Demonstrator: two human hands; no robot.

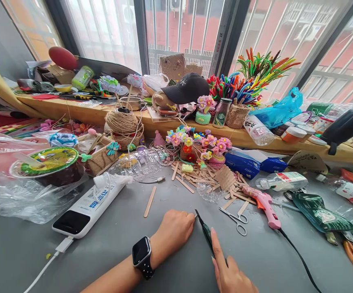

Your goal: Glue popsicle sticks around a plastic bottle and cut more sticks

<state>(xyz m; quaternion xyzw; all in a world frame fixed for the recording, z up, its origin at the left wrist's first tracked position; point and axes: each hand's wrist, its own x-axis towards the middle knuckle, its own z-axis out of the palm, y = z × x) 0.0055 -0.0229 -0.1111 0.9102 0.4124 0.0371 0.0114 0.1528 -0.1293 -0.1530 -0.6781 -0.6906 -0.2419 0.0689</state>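
Note:
My right hand grips a dark craft knife, index finger stretched along its handle. The blade points up and left, with its tip right by the fingertips of my left hand. That left hand, with a watch on its wrist, is closed in a pinch low over the grey table. A tiny pale end shows between its fingertips and the blade; the rest is hidden. A single wooden craft stick lies beyond my left hand. Small scissors lie to the right of the knife.
A heap of craft sticks lies ahead, with a pink glue gun to its right. At left are a white power bank on a cable and a lidded bowl in plastic. Pipe-cleaner flowers and a twine ball stand behind.

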